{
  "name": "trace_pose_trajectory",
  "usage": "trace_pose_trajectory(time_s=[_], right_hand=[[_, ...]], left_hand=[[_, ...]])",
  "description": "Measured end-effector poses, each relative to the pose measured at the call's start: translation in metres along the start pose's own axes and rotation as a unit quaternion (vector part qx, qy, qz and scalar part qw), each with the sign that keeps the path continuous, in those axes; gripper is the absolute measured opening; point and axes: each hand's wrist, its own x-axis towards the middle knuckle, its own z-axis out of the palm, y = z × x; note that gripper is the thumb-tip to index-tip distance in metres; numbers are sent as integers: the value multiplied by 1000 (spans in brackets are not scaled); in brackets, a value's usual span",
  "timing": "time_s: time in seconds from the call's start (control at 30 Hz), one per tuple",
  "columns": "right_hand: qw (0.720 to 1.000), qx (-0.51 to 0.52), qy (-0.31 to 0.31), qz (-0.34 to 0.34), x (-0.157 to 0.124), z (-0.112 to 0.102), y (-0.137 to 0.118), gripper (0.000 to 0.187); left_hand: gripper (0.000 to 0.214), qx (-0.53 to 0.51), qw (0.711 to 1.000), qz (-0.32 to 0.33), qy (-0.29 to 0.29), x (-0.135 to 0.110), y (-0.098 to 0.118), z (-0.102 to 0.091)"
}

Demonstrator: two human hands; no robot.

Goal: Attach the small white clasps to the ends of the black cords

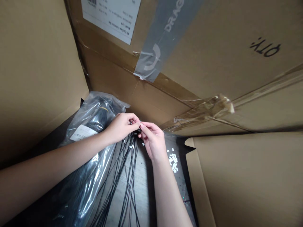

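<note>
My left hand (121, 127) and my right hand (152, 140) meet at the middle of the view, their fingertips pinched together around the end of a thin black cable (136, 130). A small white tag (141, 125) shows at my right fingertips, partly hidden by them. Several more thin black cables (125, 176) fan downward beneath my hands, some carrying small white tags (131, 147). A clear plastic bag (91, 126) holding a black bundle lies just behind my left forearm.
Brown cardboard flaps (246, 179) and box walls (132, 91) surround the work on most sides, with silver tape (153, 53) across a seam. A pile of white tags (173, 160) lies on a dark surface (175, 148) right of my right hand.
</note>
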Motion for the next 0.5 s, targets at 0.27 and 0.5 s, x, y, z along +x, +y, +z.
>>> trace_pose_trajectory(time_s=[0.27,0.5], right_hand=[[1000,2,3,4,0,1,-1,21],[1000,18,-6,24,1,0,-4,24]], left_hand=[[18,2,1000,-3,3,0,2,0],[17,-7,1000,1,5,0,4,1]])
